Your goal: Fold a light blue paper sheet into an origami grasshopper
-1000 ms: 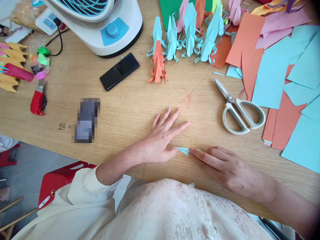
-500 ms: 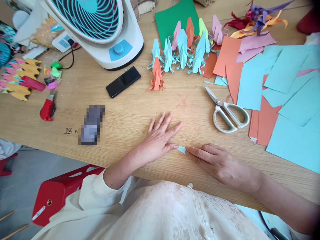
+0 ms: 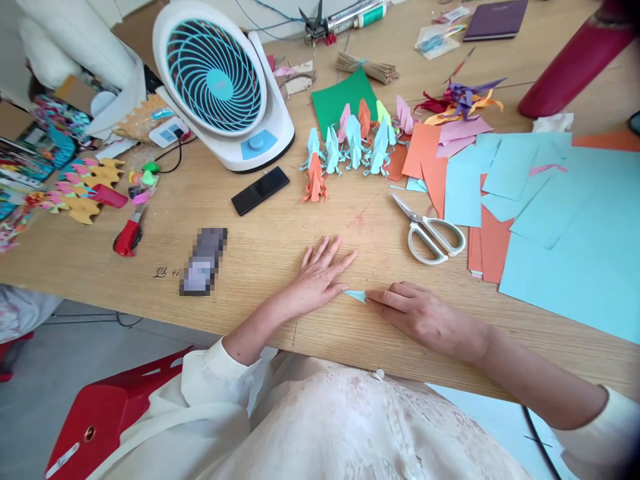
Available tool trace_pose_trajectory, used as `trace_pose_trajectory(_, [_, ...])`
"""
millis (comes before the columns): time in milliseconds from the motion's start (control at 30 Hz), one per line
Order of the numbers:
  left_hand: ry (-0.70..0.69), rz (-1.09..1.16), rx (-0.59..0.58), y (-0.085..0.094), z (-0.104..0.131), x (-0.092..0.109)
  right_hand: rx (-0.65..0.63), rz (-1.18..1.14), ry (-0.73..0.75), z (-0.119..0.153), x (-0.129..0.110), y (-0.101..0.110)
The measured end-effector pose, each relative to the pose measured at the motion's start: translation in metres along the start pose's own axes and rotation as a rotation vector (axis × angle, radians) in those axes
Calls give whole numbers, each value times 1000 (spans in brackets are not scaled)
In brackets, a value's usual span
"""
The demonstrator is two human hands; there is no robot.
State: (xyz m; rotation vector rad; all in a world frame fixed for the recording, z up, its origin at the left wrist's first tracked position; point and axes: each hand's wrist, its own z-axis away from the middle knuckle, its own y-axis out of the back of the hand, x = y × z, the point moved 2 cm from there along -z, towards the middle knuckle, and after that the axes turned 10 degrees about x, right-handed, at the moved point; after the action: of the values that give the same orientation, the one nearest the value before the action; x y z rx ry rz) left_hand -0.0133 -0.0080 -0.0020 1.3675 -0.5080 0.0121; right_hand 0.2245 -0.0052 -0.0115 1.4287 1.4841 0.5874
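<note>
- A small folded blue paper point(image 3: 356, 295) lies just below the centre of the frame, on the desk point(image 3: 270, 247).
- The left hand point(image 3: 320, 279) has its fingers spread open, the thumb at the paper's left tip.
- The right hand point(image 3: 425, 313) keeps its fingers together over the paper's right end; whether they pinch or merely press, I cannot tell.
- Scissors point(image 3: 418, 219) lie right of centre, near orange sheets point(image 3: 495, 250).
</note>
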Motion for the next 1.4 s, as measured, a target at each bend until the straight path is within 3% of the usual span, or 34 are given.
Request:
trace_pose_trajectory(567, [29, -15, -9, 0, -3, 2, 22, 39, 40, -3, -1, 1])
trace_pose_trajectory(833, [72, 10, -22, 6, -6, 8, -59, 140, 52, -1, -6, 1])
trace_pose_trajectory(1033, [-23, 101, 185, 3, -4, 30, -58, 224, 15, -1, -14, 1])
trace_pose_trajectory(1167, [-13, 119, 181, -3, -3, 39, 11, 185, -96, 1, -18, 2])
trace_pose_trajectory(1300, [-1, 175, 180, -5, -1, 44, 202, 139, -411, 8, -19, 5])
trace_pose_trajectory(1400, [-9, 252, 160, -7, 2, 46, 194, 53, -586, 12, -17, 6])
